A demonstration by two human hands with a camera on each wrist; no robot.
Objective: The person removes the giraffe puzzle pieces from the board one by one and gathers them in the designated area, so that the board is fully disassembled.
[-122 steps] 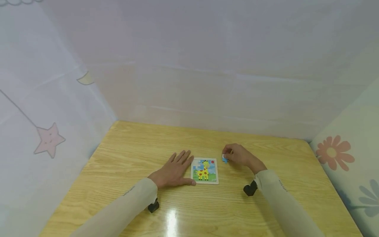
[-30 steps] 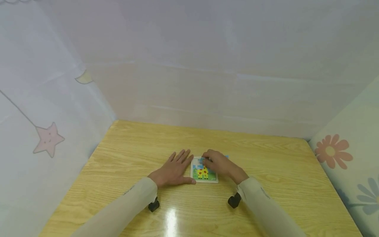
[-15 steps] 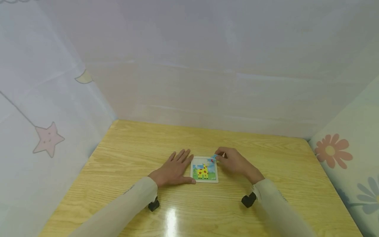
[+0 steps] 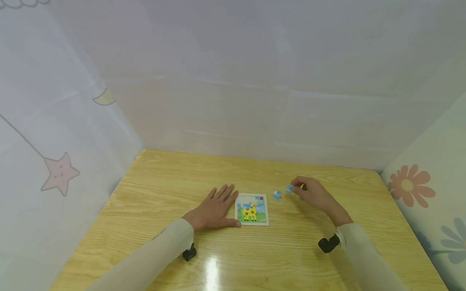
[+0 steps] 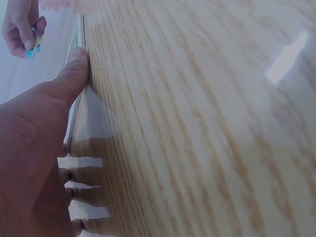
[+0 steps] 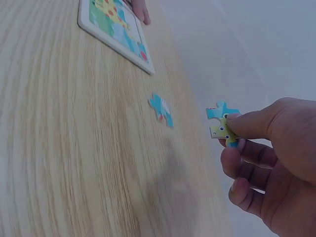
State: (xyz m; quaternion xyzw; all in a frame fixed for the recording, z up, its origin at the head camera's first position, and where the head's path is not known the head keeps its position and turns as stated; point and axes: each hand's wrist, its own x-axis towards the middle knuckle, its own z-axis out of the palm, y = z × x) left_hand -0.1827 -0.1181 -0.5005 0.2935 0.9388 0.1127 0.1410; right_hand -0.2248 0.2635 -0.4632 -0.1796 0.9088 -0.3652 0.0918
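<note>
A framed giraffe jigsaw puzzle (image 4: 251,218) lies flat on the table, with bare patches along its upper part. My left hand (image 4: 212,208) rests with spread fingers along the frame's left side, thumb at the lower left corner. To the right of the frame, my right hand (image 4: 314,196) pinches a puzzle piece (image 6: 224,129) between thumb and fingers, raised above the table. Blue and yellow show on that piece. A second, loose blue puzzle piece (image 4: 277,195) lies on the wood between the frame and my right hand.
The wooden table (image 4: 153,173) is bordered by pale cloth walls. A pink star (image 4: 60,173) decorates the left wall, and a red flower (image 4: 407,186) the right one. Black wrist mounts sit on both sleeves.
My right hand went over the puzzle, took the giraffe-head piece from it, and moved right with it. The loose blue piece has come into sight. My left hand stayed put.
</note>
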